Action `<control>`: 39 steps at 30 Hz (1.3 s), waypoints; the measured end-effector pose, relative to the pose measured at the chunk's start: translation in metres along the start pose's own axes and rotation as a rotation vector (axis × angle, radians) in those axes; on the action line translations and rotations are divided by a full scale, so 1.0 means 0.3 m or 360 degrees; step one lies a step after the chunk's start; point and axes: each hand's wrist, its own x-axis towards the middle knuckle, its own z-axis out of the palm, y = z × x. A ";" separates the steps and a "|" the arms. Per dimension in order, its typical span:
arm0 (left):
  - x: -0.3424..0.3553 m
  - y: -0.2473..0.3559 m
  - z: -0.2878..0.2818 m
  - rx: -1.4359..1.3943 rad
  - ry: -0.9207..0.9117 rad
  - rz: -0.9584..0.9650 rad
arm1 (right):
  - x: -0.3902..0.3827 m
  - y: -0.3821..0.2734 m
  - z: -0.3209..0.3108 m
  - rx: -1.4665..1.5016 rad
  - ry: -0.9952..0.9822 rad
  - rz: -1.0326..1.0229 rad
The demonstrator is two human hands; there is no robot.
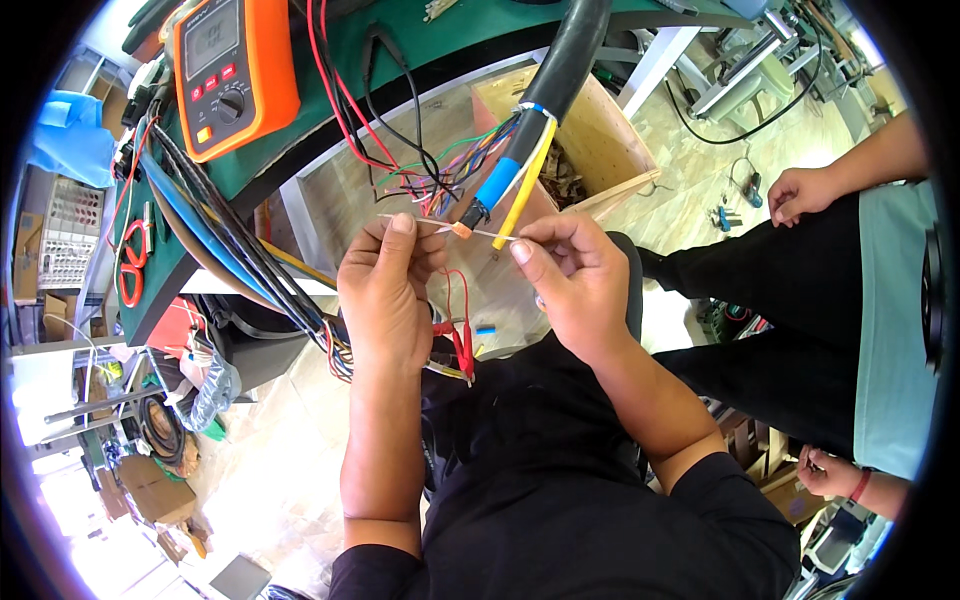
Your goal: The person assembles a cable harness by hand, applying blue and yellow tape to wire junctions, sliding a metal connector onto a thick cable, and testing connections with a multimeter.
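Observation:
My left hand (388,280) pinches one end of a thin pale wire, and my right hand (572,275) pinches its other end, with a small orange piece (462,230) on the strand between them. Just beyond, a thick black cable (569,60) with a blue band (496,180) ends in a bundle of thin coloured wires (482,150). A yellow sleeved lead (527,198) hangs beside it, near my right fingertips. Red alligator clips (462,348) dangle under my hands.
An orange meter (262,100), red-handled scissors (132,262) and cables (221,233) lie on the green bench (338,22). A wooden box (615,180) stands beneath. At right stands another person (895,300), both hands lowered. Clutter (155,480) fills the lower left.

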 end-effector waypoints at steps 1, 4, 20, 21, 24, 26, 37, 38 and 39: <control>0.002 0.002 0.008 0.0027 -0.0008 0.0049 | -0.004 0.007 -0.001 -0.0126 0.0010 -0.0073; 0.005 0.005 0.028 0.0180 0.0010 0.0210 | -0.006 0.027 0.011 -0.0217 0.0070 -0.0422; -0.013 0.031 0.081 0.1656 -0.0245 0.1542 | 0.078 -0.062 0.039 -0.0523 0.0010 -0.0990; -0.015 0.029 0.082 0.1690 -0.0240 0.1572 | 0.081 -0.057 0.040 -0.0539 0.0012 -0.1025; -0.016 0.025 0.085 0.1775 -0.0226 0.1671 | 0.078 -0.058 0.040 -0.0555 0.0018 -0.1022; -0.015 0.023 0.085 0.1787 -0.0217 0.1714 | 0.075 -0.059 0.040 -0.0558 0.0024 -0.0996; -0.013 0.021 0.085 0.1806 -0.0223 0.1791 | 0.076 -0.063 0.042 -0.0593 0.0034 -0.0987; -0.013 0.022 0.085 0.1805 -0.0227 0.1788 | 0.078 -0.065 0.043 -0.0604 0.0032 -0.1007; -0.013 0.021 0.084 0.1803 -0.0231 0.1783 | 0.080 -0.066 0.043 -0.0615 0.0029 -0.1027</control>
